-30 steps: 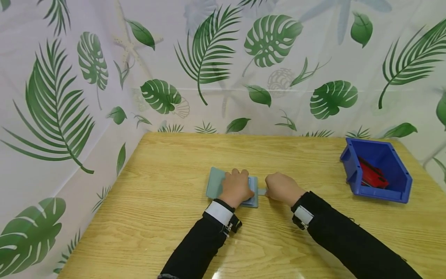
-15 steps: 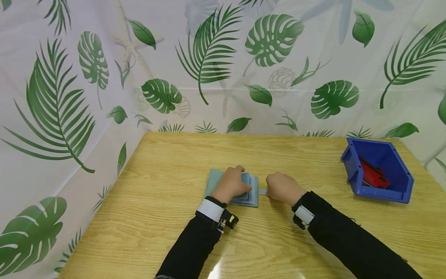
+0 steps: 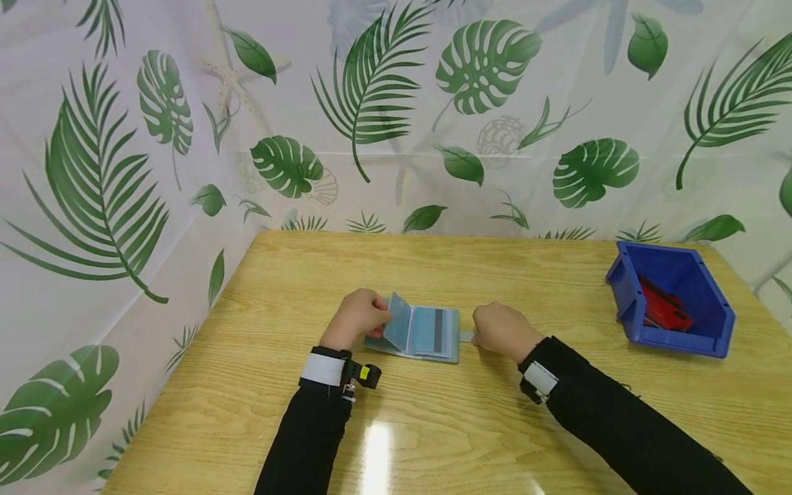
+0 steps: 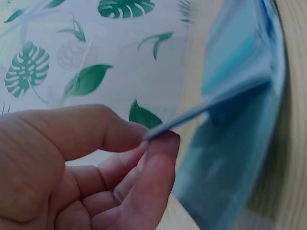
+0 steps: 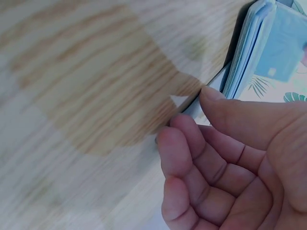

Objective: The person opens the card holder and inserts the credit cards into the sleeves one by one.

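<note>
A light blue-green card wallet [image 3: 455, 335] lies spread open on the table. My left hand [image 3: 355, 317] pinches one clear-blue inner leaf [image 3: 399, 324] between thumb and fingertips, and the leaf stands tilted up from the spine. In the left wrist view, the edge of that leaf sits between the thumb [image 4: 117, 132] and index finger. On the wallet's right side shows a blue card [image 3: 425, 331] with a dark stripe. My right hand [image 3: 504, 331] holds the short closing strap [image 3: 466, 337] at the wallet's right edge, thumb and curled fingers around its end.
At the right back of the wood-grain table [image 3: 297, 275] stands a blue plastic bin [image 3: 680, 346] holding red items [image 3: 665, 308]. A leaf-printed white cloth [image 3: 383, 192] hangs behind the table and along its left side.
My left hand has moved left from on top of the wallet, lifting and turning an inner leaf leftward, which uncovers the striped card. The right hand keeps its place on the strap.
</note>
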The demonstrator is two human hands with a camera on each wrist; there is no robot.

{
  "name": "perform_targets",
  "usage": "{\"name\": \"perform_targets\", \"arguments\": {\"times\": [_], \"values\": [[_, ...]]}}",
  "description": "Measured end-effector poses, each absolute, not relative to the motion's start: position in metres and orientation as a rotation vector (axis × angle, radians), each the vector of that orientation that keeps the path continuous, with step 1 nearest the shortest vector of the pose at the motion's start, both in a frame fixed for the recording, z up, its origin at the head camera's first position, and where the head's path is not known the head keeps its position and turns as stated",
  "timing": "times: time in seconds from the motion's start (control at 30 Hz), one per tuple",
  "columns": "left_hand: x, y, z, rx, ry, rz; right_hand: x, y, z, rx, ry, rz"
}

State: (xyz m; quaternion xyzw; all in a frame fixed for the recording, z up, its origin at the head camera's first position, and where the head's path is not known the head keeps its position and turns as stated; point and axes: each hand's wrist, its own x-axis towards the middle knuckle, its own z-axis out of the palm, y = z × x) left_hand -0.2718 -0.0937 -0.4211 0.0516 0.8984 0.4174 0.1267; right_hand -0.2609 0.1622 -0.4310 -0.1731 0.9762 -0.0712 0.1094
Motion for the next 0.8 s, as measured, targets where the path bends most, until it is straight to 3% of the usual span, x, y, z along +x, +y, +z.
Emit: {"name": "perform_targets", "arguments": {"times": [0.37, 0.8], "values": [[-0.266, -0.094, -0.439, 0.04, 2.905, 0.851, -0.26, 0.163, -0.43, -0.516, 2.854, -0.203], [-0.268, -0.013, -0.435, 0.272, 3.06, 0.613, -0.259, 0.162, -0.429, -0.522, 2.87, -0.206]]}}
